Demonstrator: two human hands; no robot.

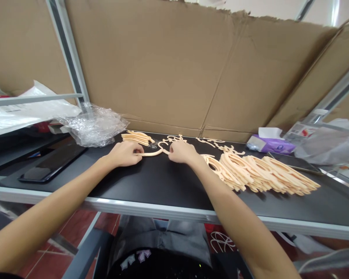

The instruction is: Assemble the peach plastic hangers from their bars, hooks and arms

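A cream-coloured hanger (152, 153) with its hook pointing up is held out flat above the black tabletop (151, 182). My left hand (127, 153) is closed around its left arm, thumb and fingers pinched near the end. On the other side, my right hand (180, 152) grips the right arm, mostly covering it. Just behind the left hand lies a small stack of curved cream strips (136, 137). Loose hook pieces (174, 138) are scattered behind the right hand. Several piles of cream hanger parts (261, 172) fan out to the right of my right forearm.
A dark phone (54, 162) lies at the left, with crumpled clear plastic wrap (94, 124) behind it. A purple tissue pack (270, 142) stands at the back right beside a plastic bag (328, 145). Cardboard (151, 66) walls the back; a metal edge (151, 208) runs along the front.
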